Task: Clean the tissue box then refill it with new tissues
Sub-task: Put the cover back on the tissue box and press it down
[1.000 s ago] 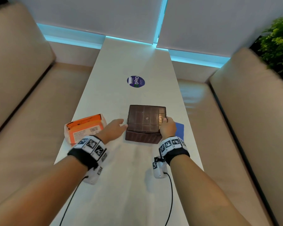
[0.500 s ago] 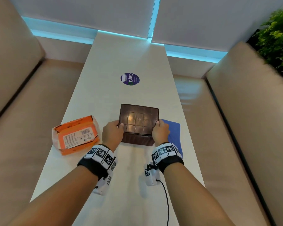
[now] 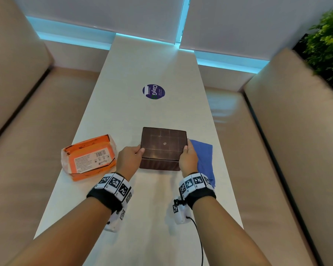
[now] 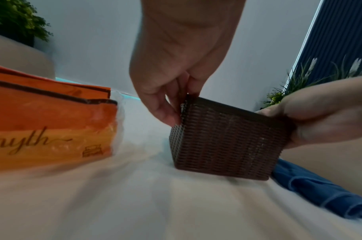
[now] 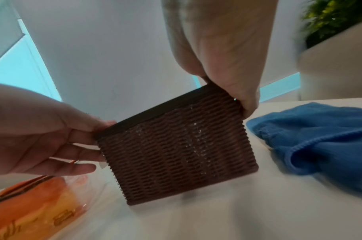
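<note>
1. Brown woven-pattern plastic tissue box (image 3: 163, 148) sat on the long white bench (image 3: 152, 66), glossy flat face up.
2. Left hand (image 3: 127, 159) gripped the box's left edge, fingers (image 4: 165, 112) curled onto its side.
3. Right hand (image 3: 188, 159) gripped the right edge, thumb on top.
4. Orange plastic-wrapped tissue pack (image 3: 88, 157) lay left of the box, apart.
5. Blue cloth (image 3: 204, 160) lay just right, partly under the right hand.
</note>
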### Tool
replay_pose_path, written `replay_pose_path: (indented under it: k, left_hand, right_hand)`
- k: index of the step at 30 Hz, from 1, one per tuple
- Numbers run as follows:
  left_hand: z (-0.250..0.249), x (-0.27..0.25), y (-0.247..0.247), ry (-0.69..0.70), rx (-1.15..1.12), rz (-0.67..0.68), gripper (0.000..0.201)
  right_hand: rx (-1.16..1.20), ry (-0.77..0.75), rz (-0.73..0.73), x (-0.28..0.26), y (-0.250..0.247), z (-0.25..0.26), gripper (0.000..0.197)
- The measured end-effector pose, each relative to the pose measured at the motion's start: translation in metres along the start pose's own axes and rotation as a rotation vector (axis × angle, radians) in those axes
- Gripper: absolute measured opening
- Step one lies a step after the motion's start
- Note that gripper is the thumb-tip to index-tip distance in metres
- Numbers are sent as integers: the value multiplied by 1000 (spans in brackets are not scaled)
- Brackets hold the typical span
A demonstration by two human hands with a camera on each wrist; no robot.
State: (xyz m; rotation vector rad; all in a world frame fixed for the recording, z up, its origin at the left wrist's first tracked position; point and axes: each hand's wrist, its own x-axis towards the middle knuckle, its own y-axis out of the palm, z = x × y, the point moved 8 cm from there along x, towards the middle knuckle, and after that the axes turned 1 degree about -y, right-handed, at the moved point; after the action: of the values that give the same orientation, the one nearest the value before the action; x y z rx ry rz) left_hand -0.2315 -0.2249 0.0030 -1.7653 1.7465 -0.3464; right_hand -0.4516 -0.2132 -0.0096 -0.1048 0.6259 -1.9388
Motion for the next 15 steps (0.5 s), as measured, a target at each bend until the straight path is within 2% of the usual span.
replay_pose_path:
  k: [3, 5, 8, 10, 15]
  left_hand:
    - [-4, 3, -3, -12, 62, 2, 29]
    - [-17, 3, -4, 14, 105, -28, 37]
    - [-48, 4, 5, 244, 304, -71, 45]
    - [-60, 7, 22, 343, 498, -30, 50]
    - [-58, 21, 50, 362, 711, 73, 56]
  right_hand:
    - [-90, -14, 1, 1, -1, 9, 44]
    - [-156, -31, 3, 4, -2, 19, 50]
    - [-452, -205, -9, 6, 1, 45, 53]
    - [-640, -319, 75, 5, 15, 55, 55]
    - [-901, -385, 208, 6, 35, 42, 56]
